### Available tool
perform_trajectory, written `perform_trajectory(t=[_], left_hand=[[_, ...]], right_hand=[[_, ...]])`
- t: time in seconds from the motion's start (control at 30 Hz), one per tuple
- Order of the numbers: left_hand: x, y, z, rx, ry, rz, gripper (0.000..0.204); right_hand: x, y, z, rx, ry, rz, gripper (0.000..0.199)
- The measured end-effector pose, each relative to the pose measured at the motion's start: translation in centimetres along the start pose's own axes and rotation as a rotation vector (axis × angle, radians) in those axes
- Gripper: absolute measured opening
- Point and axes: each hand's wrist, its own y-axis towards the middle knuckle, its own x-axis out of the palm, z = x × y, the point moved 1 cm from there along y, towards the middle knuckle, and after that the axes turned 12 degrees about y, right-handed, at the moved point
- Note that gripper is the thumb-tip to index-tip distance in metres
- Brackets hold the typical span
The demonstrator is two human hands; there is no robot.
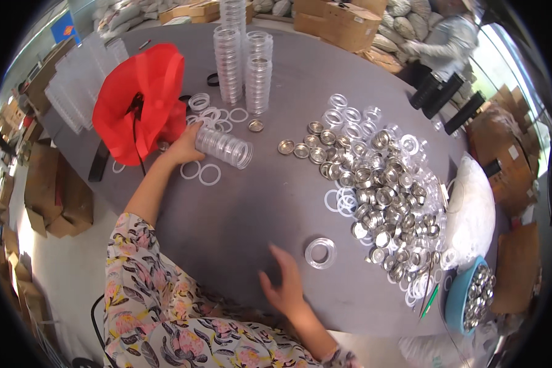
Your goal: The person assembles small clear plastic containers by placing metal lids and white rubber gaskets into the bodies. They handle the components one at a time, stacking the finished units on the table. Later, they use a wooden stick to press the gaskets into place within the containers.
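Through the head camera I look down on a grey round-edged table (245, 214), the largest thing before me. Across its right half spreads a loose pile of silvery metal cups and clear round pieces (386, 190). At the far left sits a bright red bag-like thing (147, 80), crumpled and bulging, and just right of it stand tall stacks of clear round containers (230, 70). A full white bag (472, 214) leans at the right edge, with a blue basin (454, 306) of metal pieces just below it. The row of clear containers (224, 147) lies lengthwise left of the table's middle, near the red thing, one end toward my left hand (186, 145). That hand is at the row's left end with most of its fingers hidden, so I cannot tell whether they are clenched on it or merely touching. My right hand (284, 287) is released and bare, fingers spread over the near edge, well apart from the row. Right of it a single clear round piece (321, 265) lies alone. Smaller still are the thin white rings (210, 183) near the row and a slim green pen (429, 300) near the basin.
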Motion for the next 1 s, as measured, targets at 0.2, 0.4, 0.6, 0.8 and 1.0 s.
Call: perform_trajectory(t=[0.2,0.4,0.6,0.8,1.0], left_hand=[[1.8,0.3,1.4,0.055,0.107,0.093,0.089],[0.7,-1.0,2.7,0.119,0.004,0.139,0.080],[-3.2,-4.0,5.1,0.277,-0.142,0.094,0.079],[-7.2,-10.6,11.5,0.459,-0.513,-0.158,0.085],[-3.4,-16.4,15.1,0.479,-0.567,-0.102,0.074]], right_hand=[[5.4,14.8,4.4,0.008,-0.270,-0.021,0.088],[7.6,21.3,9.0,0.169,-0.400,-0.160,0.087],[7.1,16.9,7.5,0.062,-0.110,-0.003,0.081],[5.7,5.2,3.4,0.048,-0.038,0.189,0.083],[5.4,-1.2,2.8,0.084,-0.246,0.133,0.079]])
